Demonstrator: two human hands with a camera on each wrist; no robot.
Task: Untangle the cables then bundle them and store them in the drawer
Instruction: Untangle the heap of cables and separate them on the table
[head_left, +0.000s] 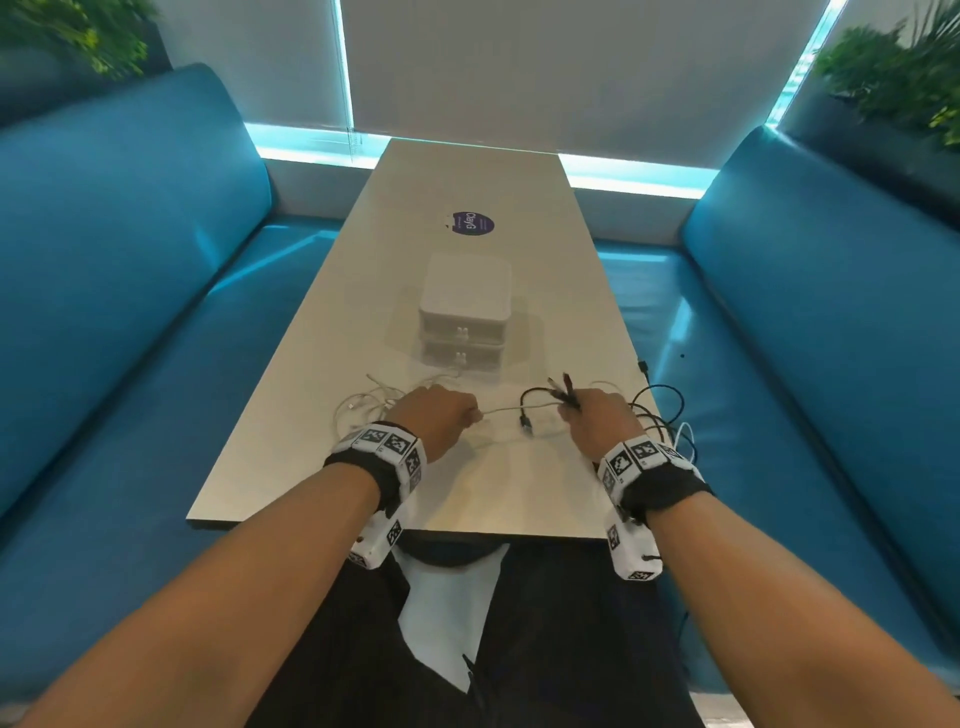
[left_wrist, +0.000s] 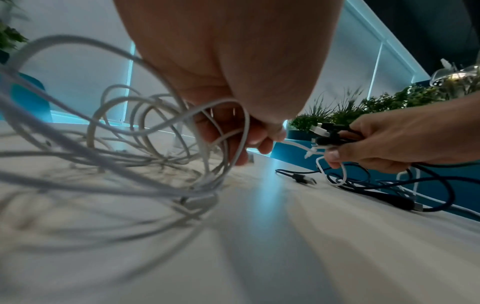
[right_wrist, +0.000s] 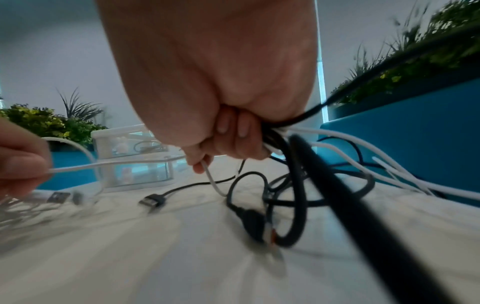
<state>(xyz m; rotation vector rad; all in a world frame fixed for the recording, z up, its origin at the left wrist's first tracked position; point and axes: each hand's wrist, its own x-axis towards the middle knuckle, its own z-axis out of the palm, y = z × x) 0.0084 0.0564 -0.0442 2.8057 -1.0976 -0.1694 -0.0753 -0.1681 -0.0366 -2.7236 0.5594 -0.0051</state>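
My left hand (head_left: 441, 415) pinches a white cable (head_left: 511, 410) that runs taut to my right hand (head_left: 597, 415). Loose white cable loops (head_left: 363, 405) lie on the table to the left of it, seen close in the left wrist view as a white tangle (left_wrist: 130, 144). My right hand (right_wrist: 228, 139) grips a bunch of black cables (right_wrist: 298, 185) and white cables (right_wrist: 376, 152), with plug ends (head_left: 563, 389) sticking up from the fist. A black USB plug (right_wrist: 152, 201) lies on the table. The white two-drawer box (head_left: 464, 312) stands behind the hands, both drawers closed.
The pale table (head_left: 467, 493) is narrow, with blue benches (head_left: 130, 312) on both sides. Black cable loops (head_left: 660, 410) hang over the table's right edge. A purple sticker (head_left: 471, 223) sits beyond the drawer box. Plants (head_left: 893, 78) stand behind the benches.
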